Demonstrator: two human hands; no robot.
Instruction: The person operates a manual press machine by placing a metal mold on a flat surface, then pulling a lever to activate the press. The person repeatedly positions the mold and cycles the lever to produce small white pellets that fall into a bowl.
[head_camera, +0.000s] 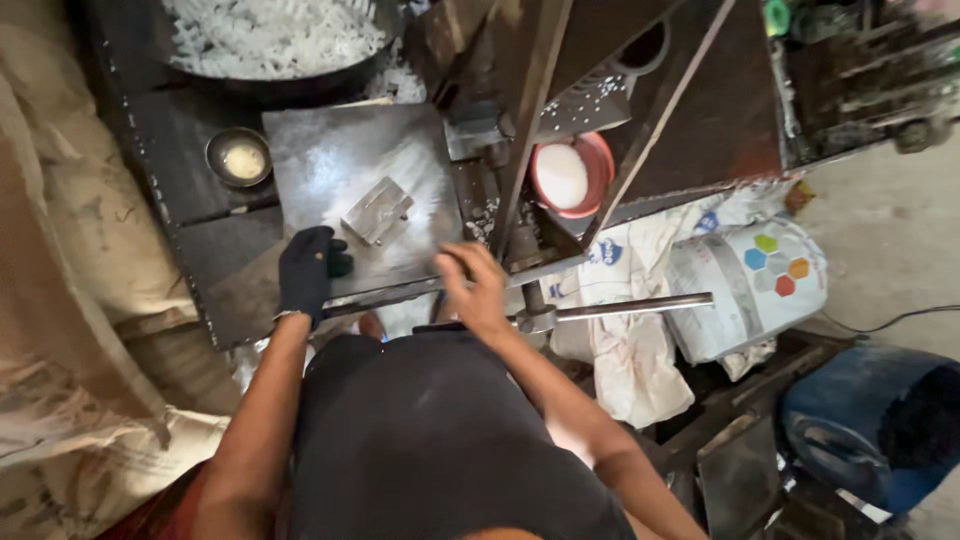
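My left hand (308, 270), in a dark glove, rests on the near edge of a dusty steel plate (330, 165), fingers curled at the rim. A small metal block (378, 209) lies on the plate just beyond it, apart from the glove. My bare right hand (476, 288) hovers over the plate's near right corner, fingers spread and blurred, holding nothing. It is close to a metal lever bar (630, 304) that sticks out to the right.
A big pan of white pieces (270, 38) stands at the back. A small metal bowl (240, 158) sits left of the plate, an orange bowl with white powder (570, 173) to the right. Printed sacks (745, 285), a blue drum (850, 420), burlap sacks (70, 230) surround me.
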